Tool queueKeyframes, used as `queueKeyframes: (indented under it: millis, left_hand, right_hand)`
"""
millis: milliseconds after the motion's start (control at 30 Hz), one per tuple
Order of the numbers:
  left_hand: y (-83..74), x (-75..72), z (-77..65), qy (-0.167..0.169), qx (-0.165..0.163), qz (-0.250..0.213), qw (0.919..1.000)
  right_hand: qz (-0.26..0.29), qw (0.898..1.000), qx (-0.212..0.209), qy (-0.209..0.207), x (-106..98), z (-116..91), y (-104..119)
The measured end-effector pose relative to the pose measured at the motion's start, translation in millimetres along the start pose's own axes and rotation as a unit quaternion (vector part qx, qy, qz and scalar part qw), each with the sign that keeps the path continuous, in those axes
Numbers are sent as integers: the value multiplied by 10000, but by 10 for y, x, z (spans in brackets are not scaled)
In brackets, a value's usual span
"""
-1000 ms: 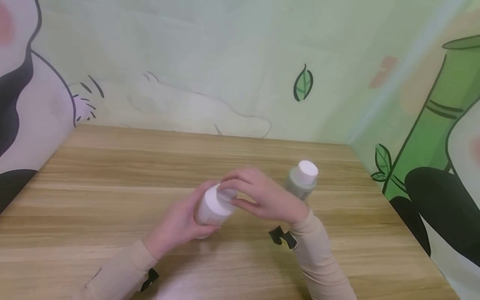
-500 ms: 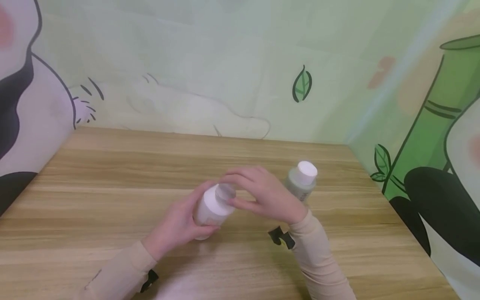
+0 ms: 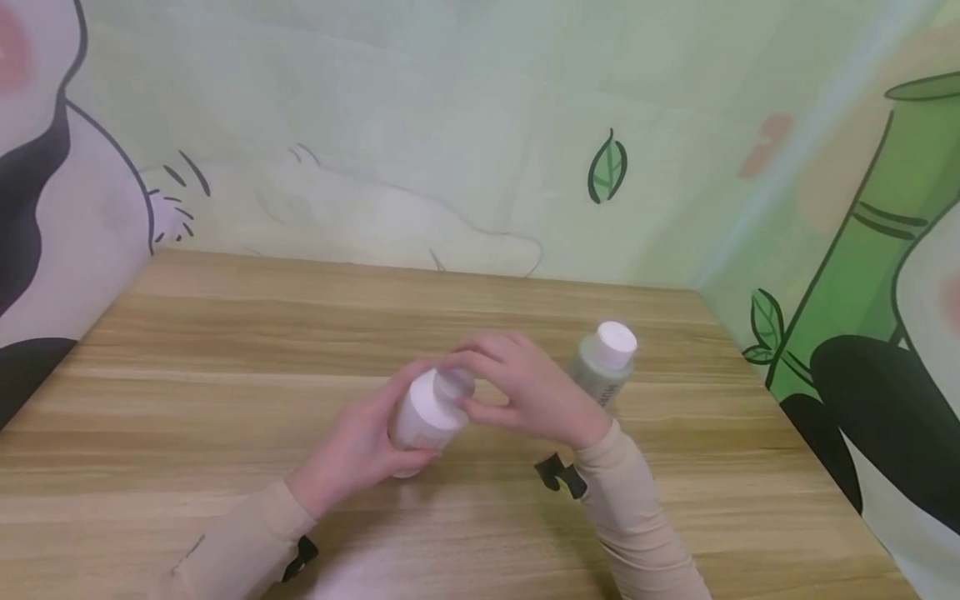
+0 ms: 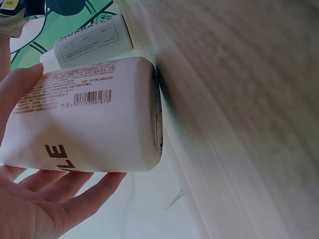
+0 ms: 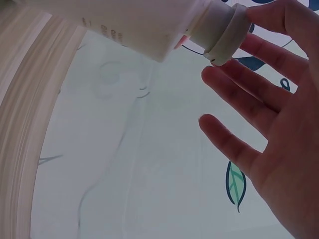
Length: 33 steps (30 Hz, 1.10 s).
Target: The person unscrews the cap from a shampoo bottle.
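Painted wall (image 3: pixel 420 142) along the far side: pandas, bamboo, loose leaves. Wood-grain table (image 3: pixel 247 333) before it.

Two arms in beige sleeves (image 3: pixel 637 508) reach in from the near side. Left hand (image 3: pixel 360 446) grips the white bottle (image 3: pixel 427 425) round its body, thumb on the near side. Right hand (image 3: pixel 525 392) pinches at the top with thumb and forefinger; right wrist view has its other fingers loosely extended, clear of the body.

White bottle near mid-table, tilted, top leaning right. Base close to the wood; contact cannot be told. Printed text and a barcode on its side. Second bottle (image 3: pixel 600 375) upright, farther right, partly behind the right hand; its own white lid (image 3: pixel 617 340) on.

Cap (image 3: pixel 455 386) at the white bottle's mouth, between the right fingertips. Whether it is tight or loose, unclear.

Change: slight. Fingers leave more of the cap's top in sight than a second ago; bottle and left grip hold place. Reads as small finger work at the cap, bottle steadied.

Black clip (image 3: pixel 561 476) by the right sleeve.
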<state>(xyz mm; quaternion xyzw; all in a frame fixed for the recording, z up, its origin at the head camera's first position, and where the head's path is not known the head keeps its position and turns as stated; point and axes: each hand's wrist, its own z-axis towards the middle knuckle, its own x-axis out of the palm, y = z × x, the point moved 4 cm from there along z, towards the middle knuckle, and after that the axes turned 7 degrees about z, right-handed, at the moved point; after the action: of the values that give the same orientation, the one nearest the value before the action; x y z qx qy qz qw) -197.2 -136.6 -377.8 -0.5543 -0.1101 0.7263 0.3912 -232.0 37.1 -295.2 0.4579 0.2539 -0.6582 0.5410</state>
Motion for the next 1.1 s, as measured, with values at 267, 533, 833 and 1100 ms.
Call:
queueKeyframes:
  millis: [267,533,833,1100]
  left_hand:
    - [-1,-3,9,71,-115,-63,9999]
    - [12,-21,5,9,-73,-25,10000]
    - [18,-23,4,14,-123,-13,9999]
    - [10,-11,7,61,-110,18,9999]
  right_hand:
    - [182,9996,-183,138,11,-2,15]
    - [111,9995,106,261,12,11,-10]
    - [-481,9980,398,113,19,24,-29]
    - [-372,9990,236,75,19,7,-12]
